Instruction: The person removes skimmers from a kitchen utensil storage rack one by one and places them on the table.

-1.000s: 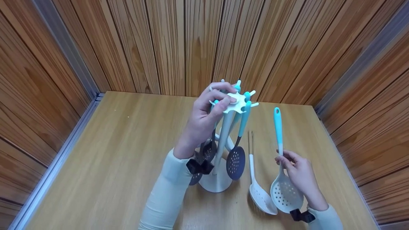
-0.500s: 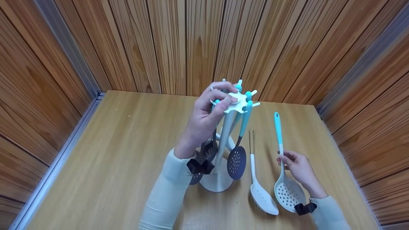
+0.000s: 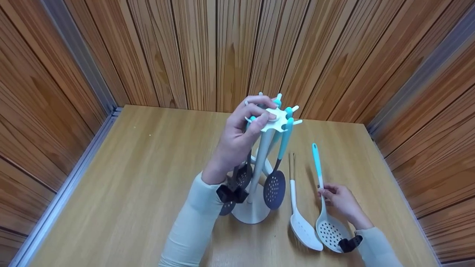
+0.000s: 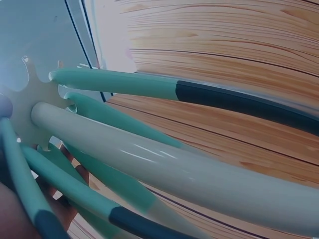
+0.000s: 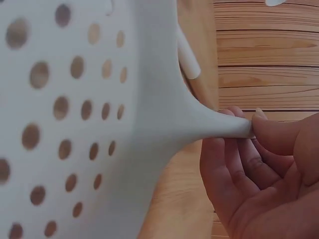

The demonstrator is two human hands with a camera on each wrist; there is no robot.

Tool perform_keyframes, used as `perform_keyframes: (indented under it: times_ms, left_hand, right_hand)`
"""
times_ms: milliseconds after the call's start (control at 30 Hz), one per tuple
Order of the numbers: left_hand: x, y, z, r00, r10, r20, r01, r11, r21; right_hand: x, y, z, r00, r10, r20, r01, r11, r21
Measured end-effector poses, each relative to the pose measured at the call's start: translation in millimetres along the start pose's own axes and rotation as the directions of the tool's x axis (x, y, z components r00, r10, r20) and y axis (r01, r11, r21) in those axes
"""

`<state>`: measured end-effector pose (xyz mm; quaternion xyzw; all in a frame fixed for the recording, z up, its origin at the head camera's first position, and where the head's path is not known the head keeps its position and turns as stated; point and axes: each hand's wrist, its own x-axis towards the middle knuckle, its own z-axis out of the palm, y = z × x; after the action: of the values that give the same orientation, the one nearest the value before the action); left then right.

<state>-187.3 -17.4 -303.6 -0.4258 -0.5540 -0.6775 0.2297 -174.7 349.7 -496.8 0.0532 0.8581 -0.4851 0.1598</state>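
My left hand [image 3: 237, 139] grips the hub at the top of a white utensil stand [image 3: 262, 159], thumb and fingertips over its centre. From the hub hang several turquoise-handled utensils, among them a dark skimmer [image 3: 274, 189] at the right. The left wrist view shows the stand's pole [image 4: 159, 159] with turquoise handles [image 4: 119, 83] around it. To the right, my right hand [image 3: 345, 204] pinches the neck of a white skimmer [image 3: 331, 230] between thumb and fingers. Its turquoise handle points away from me. Close up in the right wrist view, the thumb presses on the neck [image 5: 227, 124].
Between the stand and the right hand lies a white perforated spoon [image 3: 305, 230] with a brownish handle end. The stand's round base [image 3: 250, 215] rests on the wooden table [image 3: 141, 193]. Wood-panelled walls [image 3: 200, 55] rise behind and on both sides.
My right hand has brought the white skimmer down and slightly toward me, its handle tip swinging left at the end. The left hand stays on the stand's top.
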Motion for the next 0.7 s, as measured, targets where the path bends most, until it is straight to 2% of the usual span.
perform_keyframes:
  times_ms: [133,367,567,700]
  left_hand:
    - [0.3,-0.1,0.0,1.000,0.003,0.008,-0.003,1.000,0.004]
    - [2.5,3.5,-3.1,1.000,-0.013,0.025,0.012,1.000,0.027]
    - [3.3,10.0,-3.8,1.000,-0.019,0.014,0.018,0.999,0.044]
    - [1.0,11.7,-2.5,1.000,-0.012,-0.011,0.013,0.998,0.060]
  right_hand:
    - [3.6,8.1,2.4,0.999,0.039,0.010,-0.040,0.999,0.018]
    - [6.4,11.9,7.1,0.998,0.059,0.025,-0.060,0.997,0.039]
    - [12.6,8.0,8.1,0.997,0.083,-0.004,-0.083,0.991,-0.103]
    - [17.7,4.8,6.2,0.996,0.089,0.005,-0.086,0.979,-0.184]
